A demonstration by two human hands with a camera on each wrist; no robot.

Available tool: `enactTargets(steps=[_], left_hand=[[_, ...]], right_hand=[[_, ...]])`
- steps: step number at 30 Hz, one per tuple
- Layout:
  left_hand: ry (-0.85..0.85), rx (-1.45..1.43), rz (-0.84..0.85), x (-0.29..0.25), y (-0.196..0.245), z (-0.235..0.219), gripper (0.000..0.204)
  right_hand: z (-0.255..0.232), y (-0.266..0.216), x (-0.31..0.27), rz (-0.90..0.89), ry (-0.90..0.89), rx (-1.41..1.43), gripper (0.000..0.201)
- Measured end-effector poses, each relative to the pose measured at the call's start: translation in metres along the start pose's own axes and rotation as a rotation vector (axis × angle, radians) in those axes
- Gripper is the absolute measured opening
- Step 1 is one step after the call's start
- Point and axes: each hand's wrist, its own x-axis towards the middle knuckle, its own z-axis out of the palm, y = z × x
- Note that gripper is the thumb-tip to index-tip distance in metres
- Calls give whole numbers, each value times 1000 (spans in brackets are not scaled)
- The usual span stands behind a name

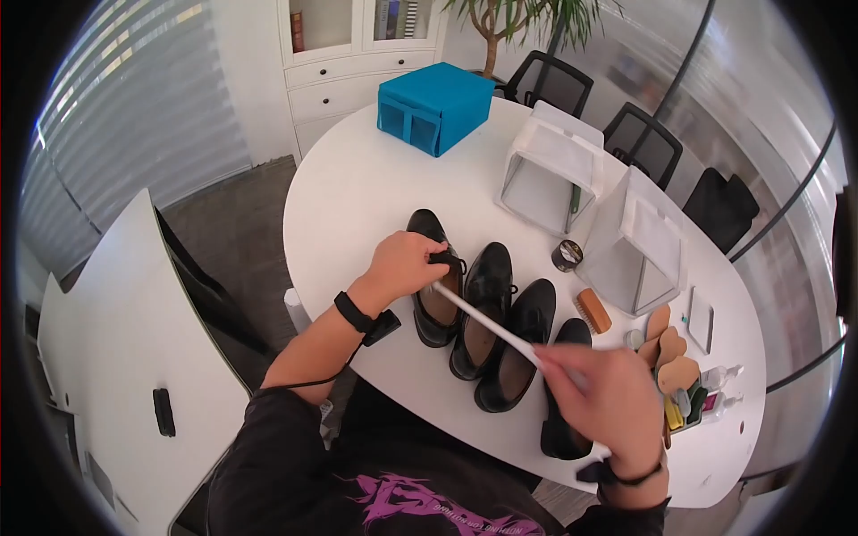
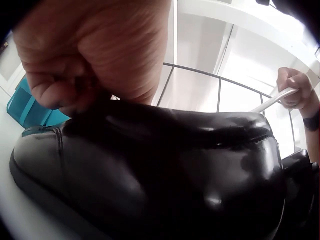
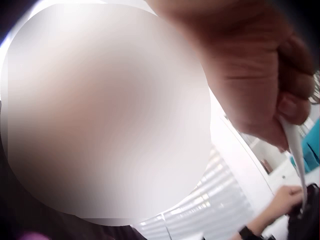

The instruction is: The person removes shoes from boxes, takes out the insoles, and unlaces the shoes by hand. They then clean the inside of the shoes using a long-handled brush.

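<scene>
My left hand (image 1: 402,265) grips the tongue and lace area of the leftmost black leather shoe (image 1: 425,223), which rests on the white table with its toe pointing away. In the left wrist view this shoe (image 2: 150,170) fills the lower part, and the fingers curl over its top. My right hand (image 1: 608,389) pinches one end of a long white stick-like tool (image 1: 487,323). The tool slants down to the left, its far end at the shoe's opening and partly hidden there. More black leather shoes (image 1: 489,272) stand side by side to the right, the rightmost partly behind my right hand.
A wooden-backed brush (image 1: 593,310) and a round dark tin (image 1: 567,255) lie beyond the shoes. Two white open-fronted boxes (image 1: 559,147) stand at the back right, a blue box (image 1: 447,94) at the back. Brown pads (image 1: 677,373) and several bottles (image 1: 719,393) are at the right.
</scene>
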Motion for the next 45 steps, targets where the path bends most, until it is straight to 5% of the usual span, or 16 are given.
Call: enactTargets(steps=[4, 10, 12, 15, 18, 21, 24, 29, 32, 36, 39, 45], left_hand=[[102, -9, 98, -5, -5, 11, 46], [104, -34, 41, -11, -4, 14, 44], [146, -39, 79, -10, -6, 19, 44], [191, -18, 133, -11, -9, 23, 44], [210, -34, 108, -14, -7, 23, 47], [235, -107, 23, -16, -5, 27, 48], [300, -192, 54, -15, -12, 36, 47], [306, -277, 28, -12, -15, 44, 43], [291, -327, 3, -11, -13, 40, 42], [266, -360, -14, -14, -19, 42, 45], [257, -348, 1, -14, -20, 42, 48], [179, -516, 87, -17, -34, 43, 50]], right_hand=[[39, 7, 9, -44, 22, -49, 16], [-26, -42, -41, 4, -126, -86, 16], [-15, -36, -33, -146, -153, -107, 11], [47, -20, 17, -123, -61, -147, 14], [57, -8, 20, -109, -83, -128, 17], [-19, -45, -20, -127, -369, -151, 19], [-51, -61, -37, -113, -296, -107, 16], [52, -14, 29, -122, -72, -105, 21], [56, -10, 24, -65, -83, -110, 21], [-34, -51, -38, -47, -329, -217, 18], [-39, -66, -39, -93, -273, -261, 21], [72, -20, 44, -70, -99, -246, 17]])
